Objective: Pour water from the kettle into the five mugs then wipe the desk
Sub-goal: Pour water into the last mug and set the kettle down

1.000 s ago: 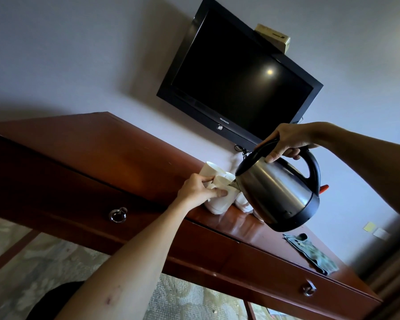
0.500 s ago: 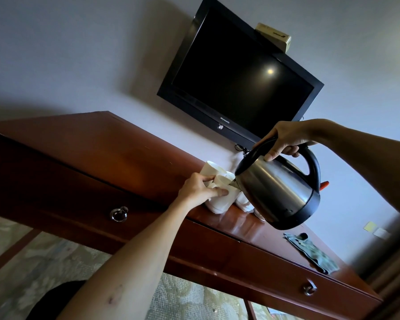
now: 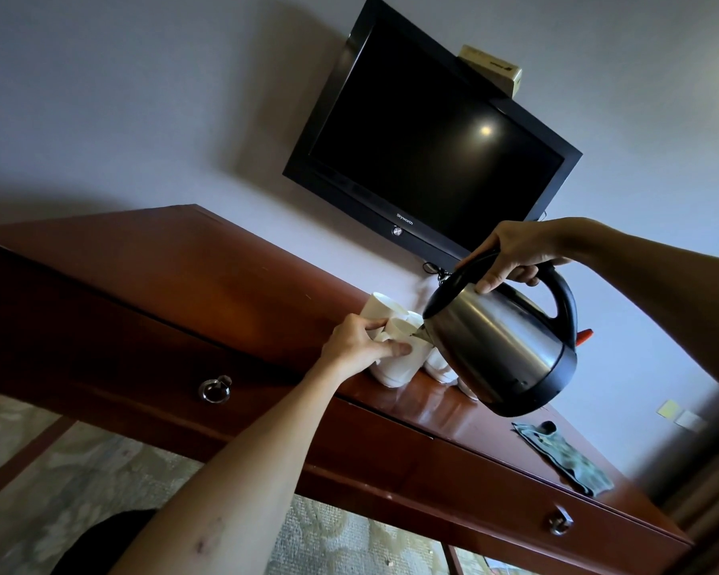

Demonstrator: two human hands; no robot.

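Head view: right hand (image 3: pixel 515 253) grips tilted steel kettle (image 3: pixel 503 346) by its black handle, spout over white ceramic mug (image 3: pixel 395 363) held by left hand (image 3: pixel 360 344) on wooden counter (image 3: pixel 225 276).

two bare forearms, no sleeves visible

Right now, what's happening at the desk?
A person is pouring. The right hand grips the kettle by its handle and tips its spout over a white mug, which the left hand steadies on the desk. More mugs stand bunched behind it, partly hidden. A cloth lies on the desk to the right, untouched.
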